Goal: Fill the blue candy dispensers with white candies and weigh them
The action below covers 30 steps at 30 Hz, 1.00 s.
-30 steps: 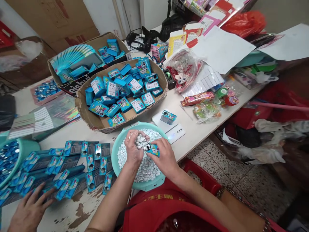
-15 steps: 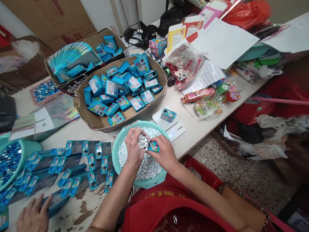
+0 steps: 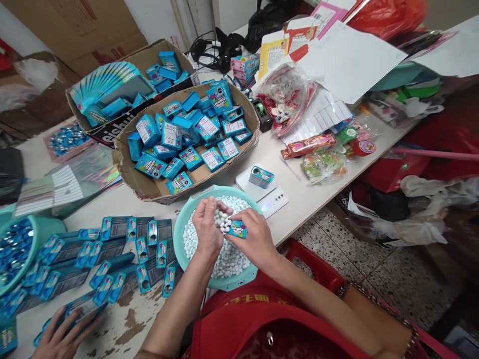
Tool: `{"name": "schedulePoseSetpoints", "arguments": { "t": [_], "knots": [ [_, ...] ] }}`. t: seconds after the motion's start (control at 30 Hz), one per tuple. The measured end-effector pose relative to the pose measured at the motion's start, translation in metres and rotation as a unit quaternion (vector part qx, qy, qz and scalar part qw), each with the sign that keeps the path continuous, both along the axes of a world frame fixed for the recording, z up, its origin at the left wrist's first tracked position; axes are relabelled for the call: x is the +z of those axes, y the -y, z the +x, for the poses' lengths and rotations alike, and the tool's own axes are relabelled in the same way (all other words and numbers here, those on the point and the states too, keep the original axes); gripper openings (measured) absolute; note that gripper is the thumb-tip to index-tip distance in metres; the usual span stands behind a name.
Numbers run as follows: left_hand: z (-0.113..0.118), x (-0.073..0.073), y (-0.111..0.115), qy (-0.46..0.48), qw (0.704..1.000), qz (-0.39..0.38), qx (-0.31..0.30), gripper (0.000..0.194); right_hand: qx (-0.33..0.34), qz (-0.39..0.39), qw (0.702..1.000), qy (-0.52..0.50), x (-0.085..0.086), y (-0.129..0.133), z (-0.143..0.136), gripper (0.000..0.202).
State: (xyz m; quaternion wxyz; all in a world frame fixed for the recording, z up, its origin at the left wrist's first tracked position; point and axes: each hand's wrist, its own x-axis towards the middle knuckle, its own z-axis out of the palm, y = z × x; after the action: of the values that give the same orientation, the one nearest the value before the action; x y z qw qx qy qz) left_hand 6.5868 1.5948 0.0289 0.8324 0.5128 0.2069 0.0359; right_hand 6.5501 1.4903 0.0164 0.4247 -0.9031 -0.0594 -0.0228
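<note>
A turquoise basin (image 3: 182,202) full of small white candies (image 3: 234,257) stands in front of me. Over it, my left hand (image 3: 208,227) is cupped around a heap of the white candies. My right hand (image 3: 254,234) grips a small blue candy box (image 3: 238,229) lettered "Caramelo Macizo", its open end turned toward that heap. Candies sit at the mouth of the box, touching it. The palm of my left hand is partly hidden by its own fingers. Beyond the basin, another blue box (image 3: 261,176) rests on a white scale (image 3: 245,183).
Filled blue boxes lie in a cardboard tray (image 3: 157,192) behind the basin. Rows of boxes with round holes (image 3: 142,276) cover the table at left. A co-worker's hand (image 3: 63,334) touches boxes there. A teal tub (image 3: 47,234) holds shiny blue pieces. Packaging (image 3: 314,149) crowds the right.
The box in my right hand has tilted slightly, and white candies now crowd its opening. The co-worker's hand has shifted a little right over the boxes at lower left.
</note>
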Motion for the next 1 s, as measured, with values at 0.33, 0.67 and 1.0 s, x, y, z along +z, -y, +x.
{"name": "schedulePoseSetpoints", "arguments": {
  "t": [0.33,0.67,1.0],
  "knots": [
    [-0.001,0.006,0.001,0.038,0.999,0.015,-0.007,0.037,-0.008,-0.002,1.000,-0.006,-0.003,-0.004,0.001,0.025],
    [0.001,0.006,-0.008,0.059,0.996,-0.037,-0.053,0.039,-0.014,0.051,0.999,-0.011,-0.004,0.001,0.001,0.028],
    [0.021,-0.109,-0.043,0.044,0.840,0.473,-0.261,0.021,-0.022,0.104,0.994,-0.005,-0.004,0.025,-0.014,0.029]
  ]
}}
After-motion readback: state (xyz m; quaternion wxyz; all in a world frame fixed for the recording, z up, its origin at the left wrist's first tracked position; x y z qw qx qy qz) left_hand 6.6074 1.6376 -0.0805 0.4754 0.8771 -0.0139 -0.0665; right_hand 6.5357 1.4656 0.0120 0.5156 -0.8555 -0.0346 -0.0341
